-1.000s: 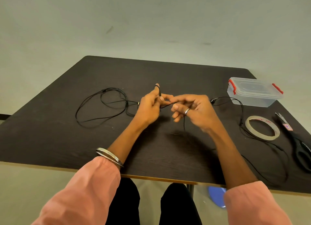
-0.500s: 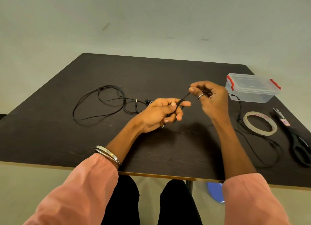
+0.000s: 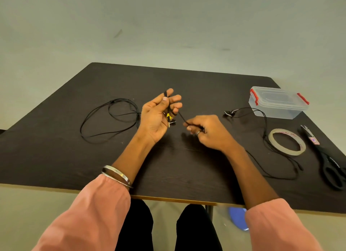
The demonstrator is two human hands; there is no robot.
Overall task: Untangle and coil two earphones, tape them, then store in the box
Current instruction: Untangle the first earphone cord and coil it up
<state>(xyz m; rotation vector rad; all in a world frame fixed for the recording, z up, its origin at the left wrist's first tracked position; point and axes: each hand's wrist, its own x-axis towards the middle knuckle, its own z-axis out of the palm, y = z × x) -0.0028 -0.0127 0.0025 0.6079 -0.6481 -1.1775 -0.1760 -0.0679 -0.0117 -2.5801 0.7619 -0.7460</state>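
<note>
Two hands point(image 3: 159, 115) point(image 3: 209, 132) pinch one earphone cord point(image 3: 181, 116) left of box point(image 3: 277, 102); coiling step under way; next: wrap further loops round left fingers point(image 3: 169, 93).

Black earphone cords point(image 3: 110, 117) on a dark brown desk point(image 3: 56, 157); clear box point(image 3: 277, 105) with red clips; pink sleeves point(image 3: 89, 213).
</note>
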